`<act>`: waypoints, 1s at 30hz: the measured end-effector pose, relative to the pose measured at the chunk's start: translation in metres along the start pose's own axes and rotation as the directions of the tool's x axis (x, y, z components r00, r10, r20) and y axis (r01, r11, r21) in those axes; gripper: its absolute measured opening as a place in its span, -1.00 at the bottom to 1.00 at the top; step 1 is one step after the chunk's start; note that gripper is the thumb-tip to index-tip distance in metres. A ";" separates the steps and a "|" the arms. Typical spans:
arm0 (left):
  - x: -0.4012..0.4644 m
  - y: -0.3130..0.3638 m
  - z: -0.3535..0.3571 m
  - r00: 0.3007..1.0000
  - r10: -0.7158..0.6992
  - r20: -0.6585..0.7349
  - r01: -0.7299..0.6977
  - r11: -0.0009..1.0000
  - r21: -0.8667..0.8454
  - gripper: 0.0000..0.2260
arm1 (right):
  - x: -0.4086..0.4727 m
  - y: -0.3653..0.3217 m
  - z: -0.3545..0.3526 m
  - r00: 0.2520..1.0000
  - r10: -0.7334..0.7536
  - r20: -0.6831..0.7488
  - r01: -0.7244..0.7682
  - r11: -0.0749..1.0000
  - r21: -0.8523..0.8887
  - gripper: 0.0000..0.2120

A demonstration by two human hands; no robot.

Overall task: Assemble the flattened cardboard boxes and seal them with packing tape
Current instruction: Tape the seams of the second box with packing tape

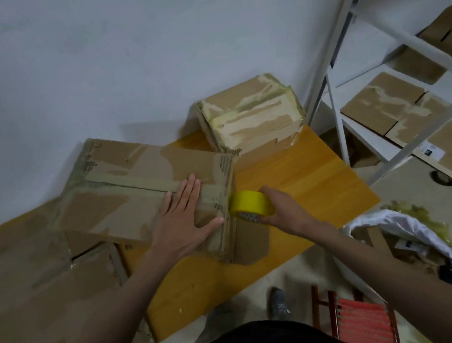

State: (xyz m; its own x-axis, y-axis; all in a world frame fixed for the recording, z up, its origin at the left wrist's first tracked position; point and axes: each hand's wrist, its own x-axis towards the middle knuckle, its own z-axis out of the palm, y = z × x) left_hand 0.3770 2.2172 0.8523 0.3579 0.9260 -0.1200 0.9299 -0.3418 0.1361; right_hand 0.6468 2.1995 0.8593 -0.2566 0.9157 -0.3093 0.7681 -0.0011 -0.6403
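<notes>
A big cardboard box (146, 188) is seen lying on a yellow table (300, 172), near the middle of the picture. A strip of tape (133, 184) is stuck along its top. The left hand (181, 221) is laid flat on the top of the box, at its 4 o'clock corner. Its fingers are held straight and spread, and nothing is gripped by it. The yellow tape roll (250, 205) is held in the right hand (282, 210), with the fingers curled around it. The roll is pressed against the edge of the box, at 3 o'clock from the left hand.

A smaller taped box (251, 115) is set on the table at 1 o'clock from the big box. Flat cardboard sheets (29, 271) are piled at 8 o'clock. White metal shelves (351, 37) with more flat cardboard are seen at 2 o'clock. A white bag (419, 234) filled with scraps is placed at 4 o'clock, and a red stool (362, 323) is seen at 5 o'clock.
</notes>
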 end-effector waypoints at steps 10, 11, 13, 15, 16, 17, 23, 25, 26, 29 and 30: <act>0.014 -0.011 -0.002 0.989 -0.146 -0.005 0.145 0.989 -0.027 -0.12 | 0.053 0.003 -0.015 0.994 -0.030 0.108 0.037 0.998 -0.059 -0.34; 0.014 -0.011 -0.002 0.989 -0.148 -0.003 0.148 0.989 -0.029 -0.12 | 0.053 0.007 -0.015 0.993 -0.028 0.116 0.035 0.998 -0.058 -0.33; 0.014 -0.011 -0.002 0.988 -0.151 -0.001 0.151 0.988 -0.036 -0.12 | 0.050 0.015 -0.015 0.990 -0.051 0.130 0.048 0.998 0.031 -0.35; 0.015 -0.012 -0.003 0.989 -0.151 0.002 0.150 0.988 -0.039 -0.11 | 0.044 0.023 -0.018 0.988 -0.067 0.140 0.034 0.974 0.224 -0.45; 0.015 -0.012 -0.003 0.989 -0.149 0.003 0.149 0.988 -0.042 -0.12 | 0.041 0.028 -0.019 0.991 -0.057 0.117 0.016 0.946 0.324 -0.52; 0.015 -0.013 -0.002 0.989 -0.148 0.002 0.148 0.988 -0.047 -0.12 | 0.041 0.036 -0.019 0.997 -0.029 0.071 -0.002 0.915 0.404 -0.57; 0.016 -0.016 0.003 0.990 -0.136 -0.031 0.134 0.990 -0.043 -0.17 | 0.078 0.127 0.009 0.974 0.219 0.065 -0.219 0.976 -0.007 -0.80; 0.016 -0.016 0.003 0.990 -0.134 -0.044 0.132 0.991 -0.036 -0.18 | 0.086 0.152 0.023 0.954 0.255 0.160 -0.230 0.960 -0.159 -0.81; 0.016 -0.016 0.002 0.990 -0.134 -0.047 0.132 0.991 -0.036 -0.18 | 0.088 0.161 0.030 0.951 0.242 0.195 -0.194 0.953 -0.234 -0.80; 0.018 -0.014 0.001 0.989 -0.136 -0.054 0.134 0.990 -0.040 -0.21 | 0.093 0.186 0.052 0.941 0.193 0.277 -0.072 0.916 -0.395 -0.71; 0.018 -0.013 0.001 0.989 -0.137 -0.059 0.135 0.990 -0.038 -0.22 | 0.093 0.191 0.059 0.939 0.197 0.282 -0.068 0.910 -0.409 -0.68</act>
State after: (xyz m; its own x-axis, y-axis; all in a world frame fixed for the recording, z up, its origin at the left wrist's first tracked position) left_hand 0.3714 2.2382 0.8472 0.2218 0.9718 -0.0795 0.9657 -0.2077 0.1557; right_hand 0.7355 2.2605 0.6671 -0.2550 0.7466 -0.6145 0.9564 0.1009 -0.2741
